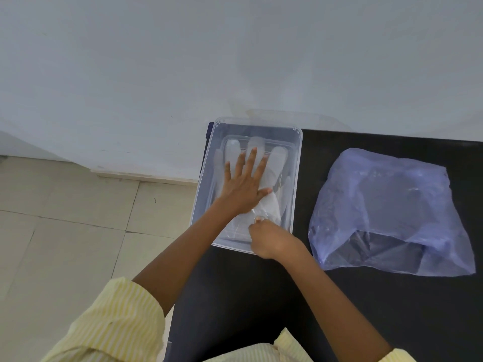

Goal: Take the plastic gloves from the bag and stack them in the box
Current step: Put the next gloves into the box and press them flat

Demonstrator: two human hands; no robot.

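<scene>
Plain indoor room, kind undetermined. A bare, pale painted wall (pixel 130 61) meets a floor (pixel 65 205) of large beige tiles at a low skirting strip (pixel 146 176). A black-topped table (pixel 431 309) stands against the wall. Whether this is a home, office or workshop cannot be told.

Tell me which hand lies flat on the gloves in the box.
The left hand, fingers spread straight, pressing the gloves down in the box. The right hand is curled, pinching the gloves' near edge.
</scene>
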